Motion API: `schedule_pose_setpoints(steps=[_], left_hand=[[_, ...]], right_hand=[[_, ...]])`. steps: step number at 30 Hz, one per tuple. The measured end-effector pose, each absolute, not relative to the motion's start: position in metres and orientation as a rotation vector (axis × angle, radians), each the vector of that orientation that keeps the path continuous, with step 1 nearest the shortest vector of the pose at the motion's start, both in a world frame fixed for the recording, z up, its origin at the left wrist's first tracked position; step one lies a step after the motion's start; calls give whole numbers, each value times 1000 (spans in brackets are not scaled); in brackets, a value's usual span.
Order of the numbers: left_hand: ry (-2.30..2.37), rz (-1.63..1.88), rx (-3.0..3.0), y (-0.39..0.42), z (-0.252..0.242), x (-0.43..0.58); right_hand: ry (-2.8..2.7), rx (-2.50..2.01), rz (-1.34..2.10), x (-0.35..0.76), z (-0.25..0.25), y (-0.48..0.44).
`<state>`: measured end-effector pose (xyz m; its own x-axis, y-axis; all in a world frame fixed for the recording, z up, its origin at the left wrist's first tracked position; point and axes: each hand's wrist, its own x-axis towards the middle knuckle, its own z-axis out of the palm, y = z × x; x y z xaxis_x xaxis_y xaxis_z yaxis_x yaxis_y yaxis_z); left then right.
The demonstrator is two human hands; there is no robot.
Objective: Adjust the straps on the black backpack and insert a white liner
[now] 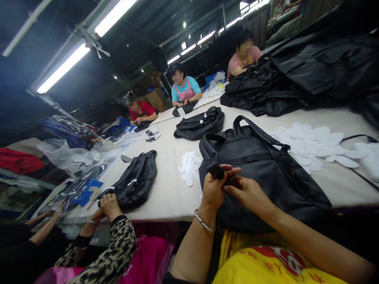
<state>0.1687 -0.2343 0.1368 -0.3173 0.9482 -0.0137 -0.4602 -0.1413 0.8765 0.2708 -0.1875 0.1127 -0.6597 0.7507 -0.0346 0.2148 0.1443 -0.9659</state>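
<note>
Nearest to us lies a yellow garment (266, 262) printed with red characters, too foreshortened to read. Just above it our left hand (213, 189), a silver bracelet (203, 222) at its wrist, has its fingers (229, 170) closed around a small black rolled strap end (215, 169) — pinched against the thumb. Our right hand (248, 193) meets it from the other side, fingers pressed together on the same black piece.

That piece belongs to the black bag (266, 173), which sits at the near edge of the desk (168, 189) and hangs partly over it toward us. Its fabric is smooth with a slight sheen, its handle loops standing up at the top; whether anything is inside we cannot tell.

Left of the bag a small heap of white oval cutouts (188, 167) rests on the pale desk, and a wider scatter of white cutouts (314, 148) lies to the right. Further left a co-worker's hand (110, 205), with a leopard-print sleeve (115, 248), touches a second black bag (136, 179).

Beyond, a third black bag (199, 123) lies flat mid-desk, and a large pile of black bags (304, 75) rises at the far right. Three more people sit along the far side — behind them, brown cardboard boxes (155, 98).
</note>
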Motion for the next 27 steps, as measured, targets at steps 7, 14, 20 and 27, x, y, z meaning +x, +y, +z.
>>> schedule_pose_setpoints(steps=[7,14,20,27], left_hand=[[1040,1823,779,-230,170,131],[1070,1770,889,-227,183,103],[1037,1612,1024,-226,193,112],[1017,1647,933,-206,176,109]], right_hand=[[-1836,-853,1596,240,102,-199],[-1643,-684,2007,214,105,-192],[-1622,-554,2080,222,102,-192],[-1767,-681,1764,228,79,-199]])
